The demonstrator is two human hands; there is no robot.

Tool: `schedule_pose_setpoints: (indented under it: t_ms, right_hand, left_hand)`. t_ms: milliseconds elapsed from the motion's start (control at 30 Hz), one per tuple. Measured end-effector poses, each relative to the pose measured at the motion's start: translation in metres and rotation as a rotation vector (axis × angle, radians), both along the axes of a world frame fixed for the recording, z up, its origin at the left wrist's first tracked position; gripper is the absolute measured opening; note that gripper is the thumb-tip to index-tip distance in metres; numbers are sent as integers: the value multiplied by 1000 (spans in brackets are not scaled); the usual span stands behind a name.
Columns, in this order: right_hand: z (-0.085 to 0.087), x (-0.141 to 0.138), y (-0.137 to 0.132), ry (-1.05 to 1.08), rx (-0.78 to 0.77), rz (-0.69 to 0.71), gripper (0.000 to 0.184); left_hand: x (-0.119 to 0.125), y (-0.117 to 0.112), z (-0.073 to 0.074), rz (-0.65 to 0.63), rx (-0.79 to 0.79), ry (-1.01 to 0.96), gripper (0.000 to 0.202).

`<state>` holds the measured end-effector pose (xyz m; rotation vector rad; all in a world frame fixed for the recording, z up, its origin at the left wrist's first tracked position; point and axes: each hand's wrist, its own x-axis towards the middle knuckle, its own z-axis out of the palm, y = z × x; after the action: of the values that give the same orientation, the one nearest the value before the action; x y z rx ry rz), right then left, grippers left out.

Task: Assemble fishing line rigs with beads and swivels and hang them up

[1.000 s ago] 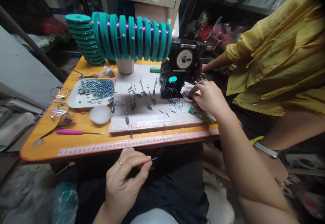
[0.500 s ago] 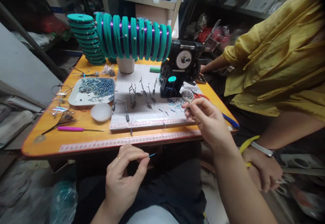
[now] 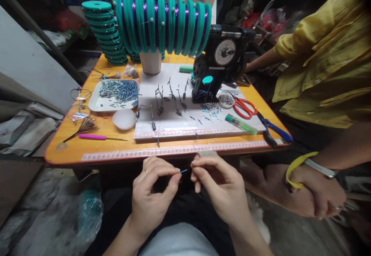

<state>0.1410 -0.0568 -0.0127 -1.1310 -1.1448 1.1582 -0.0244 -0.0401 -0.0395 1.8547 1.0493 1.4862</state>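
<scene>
The left hand (image 3: 156,194) pinches a thin blue rod (image 3: 184,170) between thumb and forefinger. The right hand (image 3: 222,186) has its fingertips drawn narrow just beside the rod's dark free end; whether they hold anything is too small to tell.

The rod lies in the gap between the hands, above the lap and short of the table edge. Its long axis runs nearly crosswise, the free end pointing right and slightly away from the wearer.

Good handling here probably means a light left pinch, well back from the tip, with both wrists steady and the right fingertips meeting the rod along its axis, so it neither bends nor rolls.

Beyond lie a printed measuring tape (image 3: 174,150), red-handled scissors (image 3: 245,108) and a row of teal spools (image 3: 162,24).
</scene>
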Motion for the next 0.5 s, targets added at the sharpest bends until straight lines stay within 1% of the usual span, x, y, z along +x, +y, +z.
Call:
schedule_pose_setpoints:
  t_ms: [67,167,333,500]
  right_hand:
    - [0,-2,-2,-2,22,-23,7]
    - [0,-5,-2,45,33,-20,10]
    - [1,-8,-2,87,14,-19,8]
    - [1,-9,-3,107,17,-6,12]
  left_hand:
    - [0,0,0,-1,2,5,19]
    - [0,0,1,2,21,12,20]
    - [0,-1,1,19,31,35,19]
    - [0,-1,1,15,34,37,18]
